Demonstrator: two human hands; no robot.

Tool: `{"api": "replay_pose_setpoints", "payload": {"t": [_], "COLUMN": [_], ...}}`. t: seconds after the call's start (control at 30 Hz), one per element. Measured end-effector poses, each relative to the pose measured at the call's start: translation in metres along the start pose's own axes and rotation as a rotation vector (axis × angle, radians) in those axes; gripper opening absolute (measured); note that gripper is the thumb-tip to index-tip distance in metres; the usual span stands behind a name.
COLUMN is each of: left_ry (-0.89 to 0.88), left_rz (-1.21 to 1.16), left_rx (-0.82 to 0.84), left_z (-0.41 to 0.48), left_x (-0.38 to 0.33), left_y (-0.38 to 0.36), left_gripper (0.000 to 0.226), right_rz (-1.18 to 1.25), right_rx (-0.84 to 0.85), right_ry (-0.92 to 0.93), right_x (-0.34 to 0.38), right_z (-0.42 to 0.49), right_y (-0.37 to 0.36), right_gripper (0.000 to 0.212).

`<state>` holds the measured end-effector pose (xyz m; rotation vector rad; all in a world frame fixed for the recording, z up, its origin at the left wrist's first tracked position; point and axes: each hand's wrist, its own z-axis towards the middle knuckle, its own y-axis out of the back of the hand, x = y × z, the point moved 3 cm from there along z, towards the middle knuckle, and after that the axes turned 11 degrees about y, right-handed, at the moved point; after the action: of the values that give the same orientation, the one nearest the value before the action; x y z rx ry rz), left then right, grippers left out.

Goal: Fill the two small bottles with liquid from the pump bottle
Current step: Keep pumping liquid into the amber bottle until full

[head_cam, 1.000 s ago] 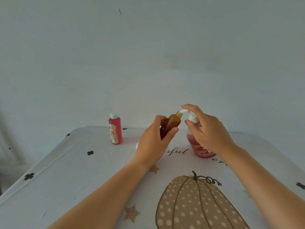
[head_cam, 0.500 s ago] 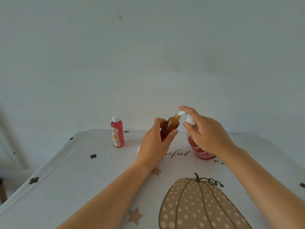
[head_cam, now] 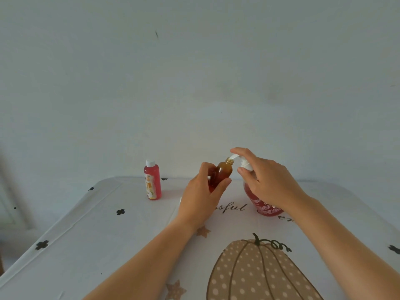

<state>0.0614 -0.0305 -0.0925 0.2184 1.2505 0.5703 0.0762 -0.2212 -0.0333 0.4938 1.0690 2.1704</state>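
My left hand [head_cam: 200,197] grips a small amber bottle [head_cam: 223,173], tilted, its open gold-threaded neck right under the white nozzle of the pump bottle [head_cam: 259,202]. The pump bottle holds red liquid and stands on the table. My right hand [head_cam: 267,180] sits over the pump head, forefinger on top and thumb curled against the collar. A second small bottle [head_cam: 152,181], filled with red liquid, wearing a white cap and a label, stands upright to the left, apart from both hands.
The table [head_cam: 86,234] wears a white cloth printed with a dotted pumpkin [head_cam: 255,273], stars and dark crosses. A plain pale wall [head_cam: 194,83] rises just behind the far edge. The table's left edge falls away toward the floor.
The view has shifted slightly, so everything sits a little lower in frame. Both hands keep their hold on the amber bottle and the pump head.
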Motion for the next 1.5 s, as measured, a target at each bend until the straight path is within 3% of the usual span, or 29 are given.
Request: {"api": "replay_pose_setpoints", "payload": {"t": [0.27, 0.5, 0.57, 0.7, 0.77, 0.87, 1.13, 1.5], "left_ry": [0.047, 0.049, 0.047, 0.054, 0.046, 0.045, 0.058, 0.057], "left_rz": [-0.015, 0.01, -0.004, -0.013, -0.016, -0.023, 0.027, -0.008], "left_rx": [0.015, 0.044, 0.027, 0.024, 0.024, 0.028, 0.067, 0.014], "left_z": [0.0, -0.001, -0.001, 0.001, 0.001, 0.0, -0.003, 0.004], "left_x": [0.001, -0.001, -0.001, 0.003, 0.002, 0.001, -0.002, 0.004], "left_y": [0.0, -0.005, -0.003, -0.001, -0.001, -0.003, -0.005, -0.005], "left_gripper": [0.032, 0.033, 0.035, 0.033, 0.033, 0.034, 0.036, 0.038], "right_rz": [-0.013, -0.038, -0.015, 0.015, -0.004, -0.047, -0.038, 0.015], "right_rx": [-0.013, -0.09, -0.03, 0.187, 0.2, 0.094, -0.087, -0.016], "right_ry": [0.019, 0.005, 0.017, 0.01, -0.002, 0.014, 0.0, 0.001], "right_x": [-0.001, 0.0, -0.001, 0.0, -0.002, -0.004, -0.003, -0.007], "right_z": [0.002, 0.003, 0.004, -0.003, -0.005, -0.007, -0.005, 0.0], "right_y": [-0.006, -0.007, -0.005, 0.007, 0.008, 0.002, 0.0, -0.003], "right_gripper": [0.053, 0.031, 0.041, 0.08, 0.089, 0.082, 0.036, 0.05]}}
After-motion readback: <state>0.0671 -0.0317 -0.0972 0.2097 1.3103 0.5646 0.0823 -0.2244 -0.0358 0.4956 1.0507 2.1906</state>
